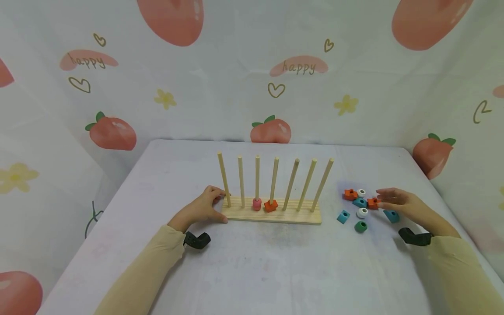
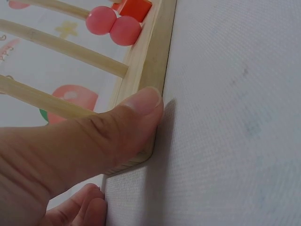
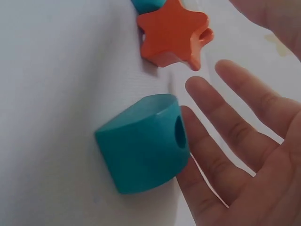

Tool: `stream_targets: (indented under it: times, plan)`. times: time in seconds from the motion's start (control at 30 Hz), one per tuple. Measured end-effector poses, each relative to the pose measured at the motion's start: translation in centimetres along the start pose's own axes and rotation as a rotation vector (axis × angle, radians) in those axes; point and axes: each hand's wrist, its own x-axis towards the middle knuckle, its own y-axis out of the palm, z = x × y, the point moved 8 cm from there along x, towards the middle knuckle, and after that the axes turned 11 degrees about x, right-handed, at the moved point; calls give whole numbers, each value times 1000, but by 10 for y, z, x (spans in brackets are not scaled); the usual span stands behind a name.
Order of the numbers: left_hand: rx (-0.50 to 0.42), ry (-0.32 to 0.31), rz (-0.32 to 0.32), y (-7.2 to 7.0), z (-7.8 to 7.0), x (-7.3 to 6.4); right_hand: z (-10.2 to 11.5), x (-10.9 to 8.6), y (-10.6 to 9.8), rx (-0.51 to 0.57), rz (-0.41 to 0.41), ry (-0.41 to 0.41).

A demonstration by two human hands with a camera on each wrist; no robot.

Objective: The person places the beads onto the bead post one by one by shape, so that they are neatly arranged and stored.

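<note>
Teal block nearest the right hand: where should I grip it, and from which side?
Probably from above: pinch the teal block by opposite side walls with the right hand, since its hole faces up toward the palm and should stay clear.

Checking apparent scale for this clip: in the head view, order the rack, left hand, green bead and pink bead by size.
1. Rack
2. Left hand
3. Green bead and pink bead: too alike to rank.
</note>
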Motion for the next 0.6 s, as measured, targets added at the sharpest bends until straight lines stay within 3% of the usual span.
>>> stream_targets:
  times: [0.6]
  plan:
    - [-15, -3, 0, -1, -1, -1, -5, 4, 8, -72, 15, 8]
